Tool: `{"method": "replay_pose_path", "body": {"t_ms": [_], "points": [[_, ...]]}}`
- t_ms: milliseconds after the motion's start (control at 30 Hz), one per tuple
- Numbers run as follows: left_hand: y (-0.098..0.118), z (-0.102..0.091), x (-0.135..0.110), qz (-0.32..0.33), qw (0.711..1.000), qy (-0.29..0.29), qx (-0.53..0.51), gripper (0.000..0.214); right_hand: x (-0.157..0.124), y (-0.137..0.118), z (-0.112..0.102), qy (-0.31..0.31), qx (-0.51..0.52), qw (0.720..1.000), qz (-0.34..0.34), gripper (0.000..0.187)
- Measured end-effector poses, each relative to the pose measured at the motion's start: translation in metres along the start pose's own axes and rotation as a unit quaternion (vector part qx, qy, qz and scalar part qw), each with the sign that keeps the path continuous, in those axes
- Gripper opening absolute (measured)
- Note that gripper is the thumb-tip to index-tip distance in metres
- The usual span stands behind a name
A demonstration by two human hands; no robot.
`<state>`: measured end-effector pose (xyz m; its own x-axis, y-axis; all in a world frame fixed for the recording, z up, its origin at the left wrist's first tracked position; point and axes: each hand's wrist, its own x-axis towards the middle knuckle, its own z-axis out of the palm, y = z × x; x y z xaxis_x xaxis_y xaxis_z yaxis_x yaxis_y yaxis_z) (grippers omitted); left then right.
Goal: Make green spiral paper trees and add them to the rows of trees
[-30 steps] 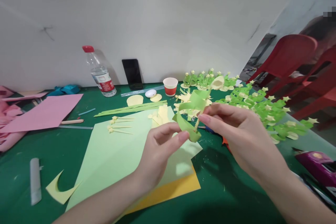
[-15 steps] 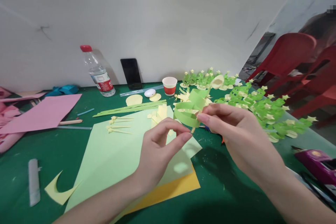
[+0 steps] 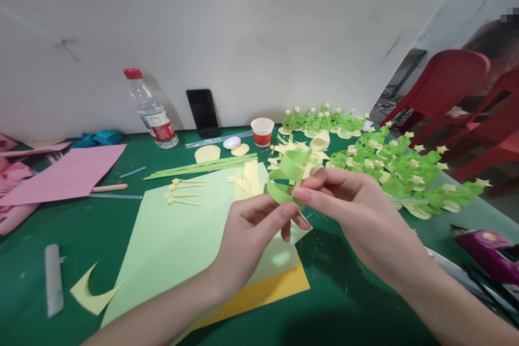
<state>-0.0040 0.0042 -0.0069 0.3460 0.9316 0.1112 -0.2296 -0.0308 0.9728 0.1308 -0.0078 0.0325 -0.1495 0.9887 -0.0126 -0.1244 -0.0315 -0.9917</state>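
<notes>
Strip: green paper strip (image 3: 288,173), curled, is held above the desk (image 3: 101,227).
Left hand (image 3: 247,238): pinched shut on its lower loop.
Right hand (image 3: 357,216): pinched shut beside it.
Care: light pressure is judged best, lest the curl be creased.

The curled green paper strip (image 3: 288,172) has its lower end hidden behind the fingertips of the left hand (image 3: 251,232) and right hand (image 3: 357,216). A pale green sheet (image 3: 182,238) covers most of the yellow sheet (image 3: 263,293). The right edge cuts off the purple tool (image 3: 490,248). The bottle (image 3: 153,111) label is too small to read.
</notes>
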Motion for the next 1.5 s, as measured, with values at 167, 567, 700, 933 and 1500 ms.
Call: {"method": "replay_pose_path", "body": {"t_ms": [167,567,700,933,1500], "points": [[-0.001,0.000,0.000,-0.019,0.999,0.022,0.019,0.022,-0.001,0.000,0.001,0.008,-0.024,1.000,0.003,0.019],[-0.005,-0.001,-0.001,-0.058,0.998,0.026,0.001,0.023,0.003,0.002,0.001,0.069,-0.064,0.996,-0.001,0.017],[-0.005,-0.003,0.001,-0.055,0.998,0.035,0.015,0.027,0.004,0.002,0.000,0.076,-0.142,0.987,-0.004,0.017],[-0.011,-0.011,0.002,-0.082,0.994,0.066,-0.019,0.029,-0.012,0.005,-0.029,0.115,-0.344,0.932,-0.027,0.024],[-0.055,-0.023,0.000,-0.181,0.982,0.058,0.021,0.025,-0.034,0.087,-0.114,0.199,-0.641,0.733,0.110,0.044]]}}
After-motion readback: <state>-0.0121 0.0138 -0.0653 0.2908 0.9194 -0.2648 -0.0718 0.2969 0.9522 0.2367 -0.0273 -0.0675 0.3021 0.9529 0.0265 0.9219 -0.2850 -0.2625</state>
